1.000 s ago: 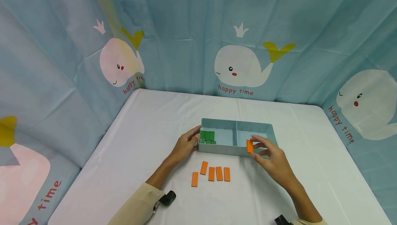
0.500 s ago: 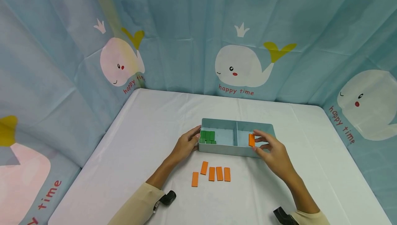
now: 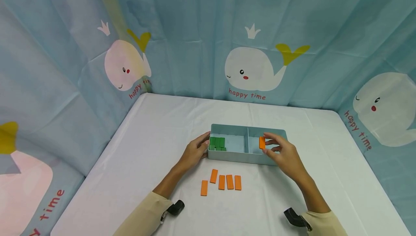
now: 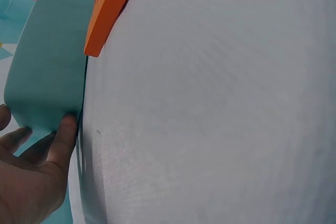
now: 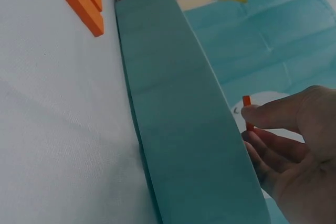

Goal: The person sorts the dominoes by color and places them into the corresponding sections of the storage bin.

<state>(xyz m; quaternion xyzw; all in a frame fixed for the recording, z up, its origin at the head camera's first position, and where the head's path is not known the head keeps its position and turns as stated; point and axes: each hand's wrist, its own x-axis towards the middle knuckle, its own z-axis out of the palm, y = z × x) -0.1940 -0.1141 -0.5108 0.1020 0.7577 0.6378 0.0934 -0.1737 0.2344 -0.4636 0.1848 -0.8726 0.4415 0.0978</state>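
Sleeves (image 3: 143, 210): beige, a black camera (image 3: 175, 207) at each cuff.
Loose tiles (image 3: 221, 182): five, orange, flat on the cloth between the forearms; three side by side, two further left, staggered.
Left hand (image 3: 192, 153): fingers loosely spread, tips resting against the left end of the box (image 3: 234, 156), not wrapped round it.
Right hand (image 3: 287, 158): thumb and fingers pinch one orange tile (image 3: 261, 142), parted only by it, above the box's right compartment.
Box: blue-green, two compartments, right of the table's middle, well in from its far edge.
Green tiles (image 3: 218, 142): packed at the left compartment's left end.
Table (image 3: 169, 127): white cloth, faint creases, rounded far corners.
Curtain (image 3: 201, 22): creased blue, beyond the far, left and right edges; whales (image 3: 248, 69), red "happy time" lettering (image 3: 247, 94).
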